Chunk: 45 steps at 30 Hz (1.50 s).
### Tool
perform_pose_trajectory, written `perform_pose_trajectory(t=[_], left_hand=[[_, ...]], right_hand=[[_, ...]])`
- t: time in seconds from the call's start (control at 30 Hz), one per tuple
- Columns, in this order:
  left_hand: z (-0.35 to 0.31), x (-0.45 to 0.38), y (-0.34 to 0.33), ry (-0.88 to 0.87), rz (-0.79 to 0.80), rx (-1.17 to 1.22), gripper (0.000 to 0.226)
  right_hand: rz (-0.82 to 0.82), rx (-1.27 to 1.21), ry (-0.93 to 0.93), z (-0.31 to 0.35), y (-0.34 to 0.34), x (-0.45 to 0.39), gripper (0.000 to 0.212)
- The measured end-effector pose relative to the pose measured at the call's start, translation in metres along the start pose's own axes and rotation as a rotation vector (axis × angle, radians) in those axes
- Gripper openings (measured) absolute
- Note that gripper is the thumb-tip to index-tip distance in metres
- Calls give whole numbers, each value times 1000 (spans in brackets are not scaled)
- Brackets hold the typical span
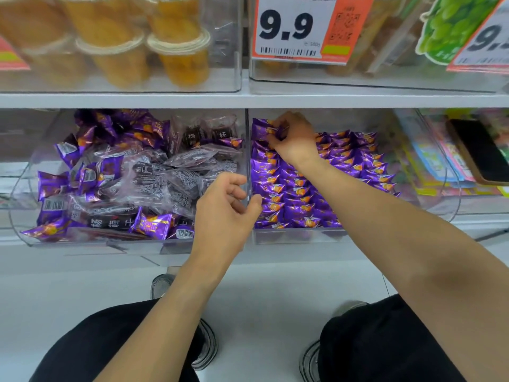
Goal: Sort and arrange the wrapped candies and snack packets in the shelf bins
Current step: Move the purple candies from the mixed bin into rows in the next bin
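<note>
Two clear bins sit side by side on the lower shelf. The left bin [30,172] holds a jumble of translucent dark snack packets [154,175] and loose purple wrapped candies [96,175]. The right bin [292,237] holds purple candies [297,199] laid in neat rows. My right hand [296,139] reaches to that bin's far left corner and pinches a purple candy [264,129]. My left hand [225,208] hovers at the divider between the bins, fingers loosely curled, holding nothing.
The upper shelf carries clear bins of orange jelly cups [176,51] and a 9.9 price tag [300,26]. A dark phone [484,150] lies on colourful packets in a bin at the right. My knees and shoes are below, on the white floor.
</note>
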<state>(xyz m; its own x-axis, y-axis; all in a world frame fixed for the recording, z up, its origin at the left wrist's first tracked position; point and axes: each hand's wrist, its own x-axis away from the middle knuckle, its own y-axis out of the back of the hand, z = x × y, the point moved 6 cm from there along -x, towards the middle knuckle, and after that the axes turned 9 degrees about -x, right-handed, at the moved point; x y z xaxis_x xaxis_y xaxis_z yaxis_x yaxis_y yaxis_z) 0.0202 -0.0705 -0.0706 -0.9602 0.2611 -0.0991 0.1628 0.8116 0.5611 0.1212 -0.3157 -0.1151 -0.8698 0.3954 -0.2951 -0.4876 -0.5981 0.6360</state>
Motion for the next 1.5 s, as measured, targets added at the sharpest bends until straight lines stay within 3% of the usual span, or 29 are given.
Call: perform_pose_trajectory(t=[0.37, 0.57, 0.7, 0.9, 1.03, 1.13, 1.23, 1.33, 1.5], left_hand=[[2, 0, 3, -13, 53, -3, 29], [4, -3, 5, -8, 102, -1, 30], [4, -6, 13, 9, 130, -1, 23], [2, -13, 54, -23, 41, -79, 9], [28, -39, 114, -70, -99, -258, 8], [64, -68, 160, -9, -263, -560, 28], [104, -79, 184, 112, -267, -704, 47], [121, -78, 183, 118, -188, -700, 54], [123, -83, 178, 63, -147, -674, 23]], right_hand=[[50, -10, 0, -1, 0, -3, 14], [-70, -102, -41, 7, 20, 5, 21], [-127, -295, -31, 43, 34, 38, 19], [-88, -511, 25, 105, 36, 91, 16], [49, -512, 206, 162, 28, 104, 14], [242, -410, 335, 207, -10, 98, 15], [502, -268, 249, 229, -73, 78, 34], [577, -117, 192, 233, -121, 49, 55], [658, -108, 185, 227, -164, 28, 71]])
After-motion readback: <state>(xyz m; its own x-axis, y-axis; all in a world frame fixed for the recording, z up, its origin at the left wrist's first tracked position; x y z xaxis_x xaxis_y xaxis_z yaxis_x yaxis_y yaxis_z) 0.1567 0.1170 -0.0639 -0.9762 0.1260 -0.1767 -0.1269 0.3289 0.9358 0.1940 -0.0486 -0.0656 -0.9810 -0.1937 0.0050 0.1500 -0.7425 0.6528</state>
